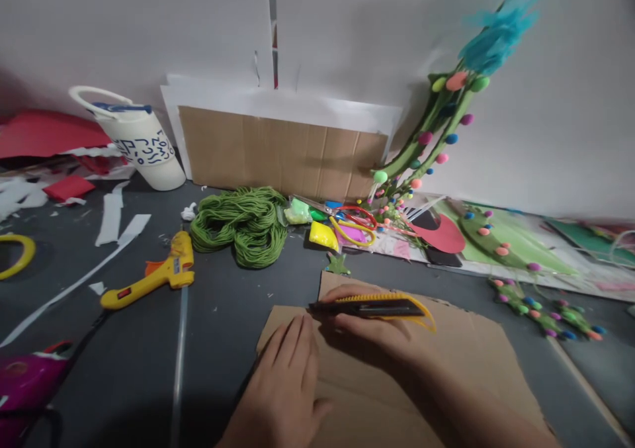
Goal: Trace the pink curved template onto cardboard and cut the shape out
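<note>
"While the left hand (290, 376) lay flat on the cardboard (476, 349), gripping nothing, what did the right hand (380, 339) hold?"

"1 yellow-and-black utility knife (387, 308), fingers closed round it, tip near the left fingertips. Step judged: cutting or lining up; blade contact could not be told."

"Cardboard position?"

"On the dark table (223, 349), nearer the person than the green yarn (238, 226), under both hands."

"Requirement for a stroke?"

"Judged: firm left palm, fingertips clear of the blade, steady right wrist."
</note>
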`<state>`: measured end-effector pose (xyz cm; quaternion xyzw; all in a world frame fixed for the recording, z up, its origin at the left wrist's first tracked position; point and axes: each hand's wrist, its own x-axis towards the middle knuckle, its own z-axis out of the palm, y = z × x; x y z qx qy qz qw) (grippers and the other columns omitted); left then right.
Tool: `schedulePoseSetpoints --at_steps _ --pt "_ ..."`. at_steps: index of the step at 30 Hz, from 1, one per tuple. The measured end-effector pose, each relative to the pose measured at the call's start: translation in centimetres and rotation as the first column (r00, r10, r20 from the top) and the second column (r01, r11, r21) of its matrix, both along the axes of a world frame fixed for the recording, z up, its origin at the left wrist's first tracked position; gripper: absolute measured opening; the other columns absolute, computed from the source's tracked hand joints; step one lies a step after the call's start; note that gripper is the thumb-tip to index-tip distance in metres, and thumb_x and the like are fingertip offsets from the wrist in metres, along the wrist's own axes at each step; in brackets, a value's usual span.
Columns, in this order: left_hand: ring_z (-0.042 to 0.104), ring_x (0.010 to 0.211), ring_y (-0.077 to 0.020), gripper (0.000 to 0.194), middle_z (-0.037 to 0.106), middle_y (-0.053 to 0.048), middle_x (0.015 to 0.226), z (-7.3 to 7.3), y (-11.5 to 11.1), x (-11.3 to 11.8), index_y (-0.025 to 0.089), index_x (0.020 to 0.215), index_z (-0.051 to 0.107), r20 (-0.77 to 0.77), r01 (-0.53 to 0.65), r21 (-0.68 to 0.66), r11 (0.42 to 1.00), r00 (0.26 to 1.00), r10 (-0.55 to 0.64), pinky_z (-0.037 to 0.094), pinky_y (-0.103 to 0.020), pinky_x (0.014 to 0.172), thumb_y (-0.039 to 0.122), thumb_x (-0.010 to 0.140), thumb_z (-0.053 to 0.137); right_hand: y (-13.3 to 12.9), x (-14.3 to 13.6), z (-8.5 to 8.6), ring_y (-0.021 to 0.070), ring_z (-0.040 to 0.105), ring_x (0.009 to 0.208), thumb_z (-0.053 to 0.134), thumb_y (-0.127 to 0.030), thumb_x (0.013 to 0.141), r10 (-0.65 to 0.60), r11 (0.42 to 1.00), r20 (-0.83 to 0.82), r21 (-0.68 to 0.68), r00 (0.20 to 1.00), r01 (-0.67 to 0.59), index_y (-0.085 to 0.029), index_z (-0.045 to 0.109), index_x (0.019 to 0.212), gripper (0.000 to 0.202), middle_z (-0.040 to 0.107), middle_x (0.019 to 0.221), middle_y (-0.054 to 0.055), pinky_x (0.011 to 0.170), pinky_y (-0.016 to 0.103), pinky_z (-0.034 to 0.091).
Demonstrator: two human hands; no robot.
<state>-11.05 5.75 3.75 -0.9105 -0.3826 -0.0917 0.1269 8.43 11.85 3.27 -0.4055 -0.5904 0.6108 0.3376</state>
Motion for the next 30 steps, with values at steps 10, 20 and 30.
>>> schedulePoseSetpoints --at_steps 10,20,30 --pt "0.068 0.100 -0.0356 0.072 0.069 -0.023 0.114 -1.3 0.7 -0.4 0.001 0.112 0.062 0.193 0.019 -0.079 0.997 0.981 -0.003 0.061 -0.044 0.079 0.054 0.064 0.074 1.3 0.7 0.1 0.0197 0.064 0.086 0.059 -0.031 0.088 0.095 0.906 0.188 0.391 0.978 -0.164 -0.023 0.067 0.112 0.026 0.070 0.097 0.006 0.077 0.033 0.051" --pt "0.058 0.118 -0.0344 0.063 0.065 -0.020 0.124 -2.3 0.4 -1.1 0.008 0.116 0.059 0.277 -0.010 -0.103 0.995 0.960 0.038 0.054 -0.043 0.091 0.057 0.077 0.064 0.9 1.2 -0.7 0.0160 0.065 0.089 0.061 -0.017 0.085 -0.005 0.893 0.199 0.441 0.980 -0.085 -0.025 0.066 0.110 0.027 0.071 0.099 0.003 0.082 0.027 0.049" --pt "0.054 0.123 -0.0356 0.064 0.058 -0.020 0.133 -2.1 0.6 -1.1 0.007 0.125 0.056 0.234 -0.003 -0.178 0.984 0.971 0.045 0.053 -0.047 0.093 0.047 0.075 0.065 0.4 1.0 0.1 0.0191 0.063 0.091 0.056 -0.017 0.085 0.080 0.825 0.317 0.511 0.945 -0.241 -0.019 0.058 0.119 0.034 0.068 0.102 0.009 0.081 0.031 0.050"
